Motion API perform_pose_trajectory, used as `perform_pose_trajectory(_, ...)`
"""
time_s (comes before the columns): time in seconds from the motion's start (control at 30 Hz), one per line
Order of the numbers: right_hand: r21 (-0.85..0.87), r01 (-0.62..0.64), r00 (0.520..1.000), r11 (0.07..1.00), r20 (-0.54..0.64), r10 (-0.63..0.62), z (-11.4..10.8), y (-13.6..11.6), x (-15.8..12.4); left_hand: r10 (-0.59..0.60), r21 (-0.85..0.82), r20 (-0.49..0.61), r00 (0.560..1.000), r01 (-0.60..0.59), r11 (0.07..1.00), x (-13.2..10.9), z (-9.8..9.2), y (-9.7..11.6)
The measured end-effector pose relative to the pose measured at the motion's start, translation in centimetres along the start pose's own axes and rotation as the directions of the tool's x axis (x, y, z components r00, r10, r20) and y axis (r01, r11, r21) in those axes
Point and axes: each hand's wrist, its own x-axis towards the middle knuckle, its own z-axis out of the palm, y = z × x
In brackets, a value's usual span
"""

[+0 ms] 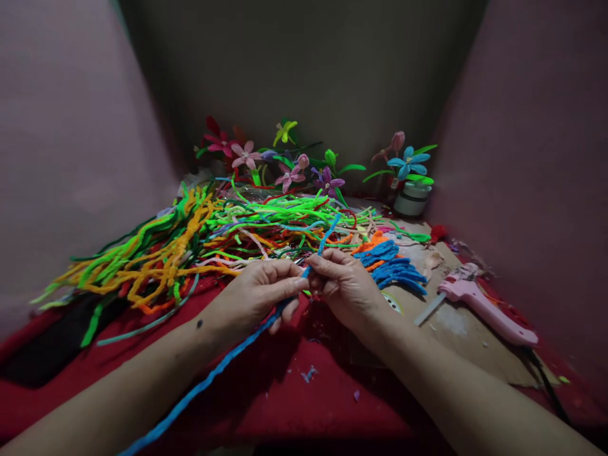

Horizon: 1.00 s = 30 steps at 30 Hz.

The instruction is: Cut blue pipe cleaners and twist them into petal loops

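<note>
A long blue pipe cleaner (213, 375) runs from the bottom edge up through both of my hands, and its free tip points up past the fingers. My left hand (266, 288) pinches it between thumb and fingers. Right beside it, my right hand (344, 285) grips the same stem near its upper end with thumb and forefinger. Behind the right hand lie bent blue pipe cleaner pieces (399, 272) and a few orange ones (373, 242). A big loose pile of green, orange and other pipe cleaners (280, 212) spreads beyond both hands.
A pink glue gun (489, 307) with a glue stick rests on cardboard (456, 335) at the right. Pipe cleaner flowers (289, 177) stand along the back wall, near a white jar (412, 197). Small scraps (310, 373) dot the red tabletop (285, 405). A dark object (47, 345) lies left.
</note>
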Motion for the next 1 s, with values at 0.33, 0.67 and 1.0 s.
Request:
perform_pose_trajectory(0.33,-0.026,0.033,0.999,0.999,-0.023,-0.034,-0.3,-1.0,0.3,-0.060,0.020,0.028,0.998,0.059,0.998,0.2,-1.5,-0.1)
perform_pose_trajectory(0.67,0.076,-0.092,0.996,0.993,0.007,0.092,-0.7,-1.5,0.5,-0.081,-0.138,0.135,0.988,0.100,0.985,0.2,-3.3,-0.7)
perform_pose_trajectory(1.0,0.059,-0.060,0.998,0.996,0.019,0.059,-0.7,-1.5,0.6,-0.030,0.031,0.071,0.997,0.028,0.999,0.0,-2.7,-0.1)
